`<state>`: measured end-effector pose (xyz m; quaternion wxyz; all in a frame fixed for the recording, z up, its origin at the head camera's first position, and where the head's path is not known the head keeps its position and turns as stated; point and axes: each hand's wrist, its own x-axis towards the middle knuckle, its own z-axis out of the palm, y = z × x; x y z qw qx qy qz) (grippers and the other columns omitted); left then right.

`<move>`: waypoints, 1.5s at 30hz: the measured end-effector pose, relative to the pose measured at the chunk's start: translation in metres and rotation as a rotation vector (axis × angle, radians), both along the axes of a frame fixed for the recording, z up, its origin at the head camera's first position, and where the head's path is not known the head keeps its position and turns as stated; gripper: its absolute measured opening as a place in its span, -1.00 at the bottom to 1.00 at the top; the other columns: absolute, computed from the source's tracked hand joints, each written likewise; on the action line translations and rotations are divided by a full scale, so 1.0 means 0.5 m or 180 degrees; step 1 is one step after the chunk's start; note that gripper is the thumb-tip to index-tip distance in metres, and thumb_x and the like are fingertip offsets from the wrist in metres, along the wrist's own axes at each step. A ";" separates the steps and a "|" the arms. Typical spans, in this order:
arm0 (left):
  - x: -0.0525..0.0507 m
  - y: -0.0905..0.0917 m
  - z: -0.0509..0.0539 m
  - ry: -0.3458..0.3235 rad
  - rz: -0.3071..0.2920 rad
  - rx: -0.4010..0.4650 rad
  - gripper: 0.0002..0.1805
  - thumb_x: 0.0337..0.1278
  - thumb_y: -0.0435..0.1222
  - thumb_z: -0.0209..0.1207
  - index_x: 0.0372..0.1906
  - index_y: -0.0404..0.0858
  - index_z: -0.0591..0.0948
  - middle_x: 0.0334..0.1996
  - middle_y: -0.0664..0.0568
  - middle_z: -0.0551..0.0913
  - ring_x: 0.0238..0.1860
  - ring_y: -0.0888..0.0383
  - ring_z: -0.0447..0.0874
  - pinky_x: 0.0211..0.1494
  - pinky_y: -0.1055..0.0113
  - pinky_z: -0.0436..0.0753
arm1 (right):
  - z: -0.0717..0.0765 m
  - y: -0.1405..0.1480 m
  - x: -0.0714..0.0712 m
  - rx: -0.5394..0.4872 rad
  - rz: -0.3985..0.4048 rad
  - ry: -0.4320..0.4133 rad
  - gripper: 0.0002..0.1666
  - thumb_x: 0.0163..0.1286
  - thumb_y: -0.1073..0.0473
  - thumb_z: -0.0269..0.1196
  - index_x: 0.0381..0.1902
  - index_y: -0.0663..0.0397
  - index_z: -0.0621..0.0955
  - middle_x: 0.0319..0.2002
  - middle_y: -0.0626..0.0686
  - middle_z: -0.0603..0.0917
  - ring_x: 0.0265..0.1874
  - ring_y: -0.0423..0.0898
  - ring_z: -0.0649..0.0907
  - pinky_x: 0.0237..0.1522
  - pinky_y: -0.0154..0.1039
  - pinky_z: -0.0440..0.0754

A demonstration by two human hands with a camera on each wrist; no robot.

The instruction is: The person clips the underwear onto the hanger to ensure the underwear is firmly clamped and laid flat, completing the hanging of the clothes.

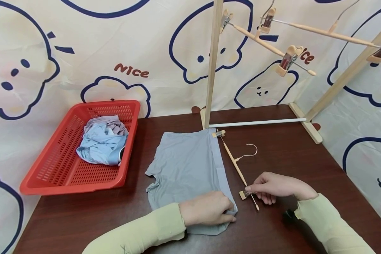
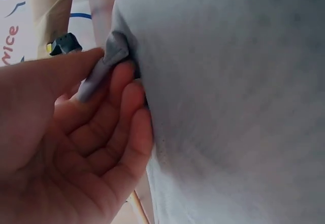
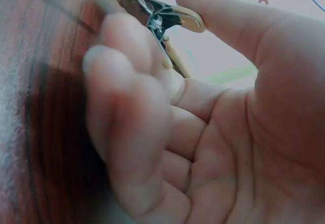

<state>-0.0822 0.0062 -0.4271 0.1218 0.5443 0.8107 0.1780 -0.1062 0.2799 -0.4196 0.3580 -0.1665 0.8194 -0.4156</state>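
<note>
Grey-blue boxer briefs lie spread on the table, waistband to the right. My left hand pinches the near end of the waistband; the left wrist view shows a fold of cloth between thumb and fingers. Beside the waistband lies a wooden clip hanger with a metal hook. Its far clip overlaps the waistband's far corner. My right hand pinches the near clip, which is apart from the cloth. In the right wrist view, thumb and finger press this clip's handles.
A red plastic basket on the left holds crumpled light-blue and mauve garments. At the back right stands a wooden rack with a white bottom bar. Clip hangers hang from it above the table.
</note>
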 end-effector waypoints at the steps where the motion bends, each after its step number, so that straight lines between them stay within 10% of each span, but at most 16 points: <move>1: 0.000 0.001 -0.001 0.0029 -0.0008 0.0079 -0.56 0.34 -0.13 0.32 -0.67 -0.01 0.45 -0.78 0.34 0.27 -0.71 0.49 0.23 -0.57 0.61 0.30 | -0.001 0.001 -0.001 -0.0033 -0.0009 0.0042 -0.42 0.57 -0.05 0.16 -0.61 0.20 0.57 -0.74 -0.02 0.54 -0.77 -0.17 0.51 -0.68 -0.25 0.56; 20: 0.001 0.023 -0.004 0.0147 0.0079 0.0675 -0.60 0.35 -0.18 0.31 -0.61 -0.02 0.43 -0.71 0.35 0.32 -0.65 0.55 0.27 -0.52 0.67 0.30 | -0.011 0.003 -0.004 -0.0342 -0.0615 0.0750 -0.42 0.61 -0.01 0.13 -0.64 0.14 0.45 -0.75 -0.10 0.29 -0.79 -0.24 0.28 -0.72 -0.30 0.22; 45: 0.001 0.038 0.013 0.0344 0.0381 0.0948 -0.67 0.40 -0.19 0.26 -0.54 -0.03 0.48 -0.60 0.33 0.36 -0.56 0.46 0.30 -0.46 0.63 0.31 | -0.009 -0.028 0.000 -0.0487 -0.0651 0.0613 -0.42 0.58 0.01 0.18 -0.66 0.18 0.50 -0.76 -0.13 0.29 -0.80 -0.26 0.19 -0.75 -0.35 0.11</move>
